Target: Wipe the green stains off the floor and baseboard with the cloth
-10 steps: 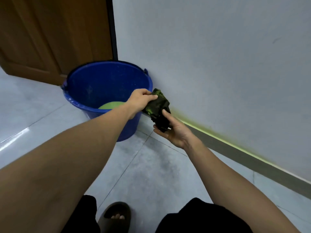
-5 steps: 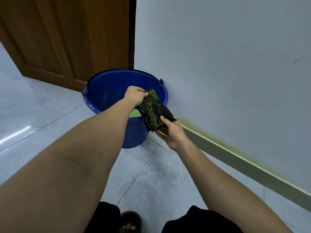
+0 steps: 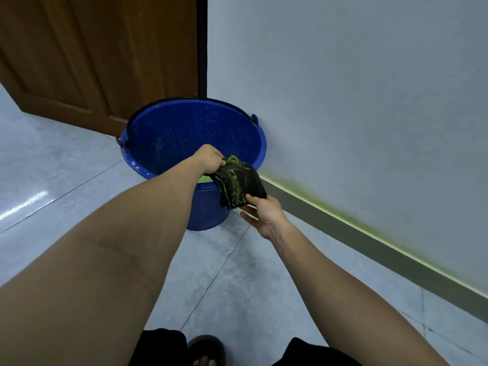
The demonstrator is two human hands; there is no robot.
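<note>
A dark cloth (image 3: 239, 184) smeared with green is stretched between both hands over the near rim of the blue bucket (image 3: 169, 133). My left hand (image 3: 210, 158) grips its upper corner. My right hand (image 3: 264, 212) pinches the lower edge between thumb and fingers, palm turned up. A green stain (image 3: 317, 199) runs along the top of the grey baseboard (image 3: 369, 244) and fades onto the wall above it, from just right of the bucket toward the lower right.
The bucket stands on the pale tiled floor (image 3: 232, 281) in the corner between a brown wooden door (image 3: 105, 54) and the white wall (image 3: 343, 88). Greenish water shows inside it. My sandalled foot (image 3: 204, 353) is at the bottom edge.
The cloth was bunched between both hands; now it is spread out flatter, held higher over the bucket's rim. The view has shifted so the bucket and door sit further right.
</note>
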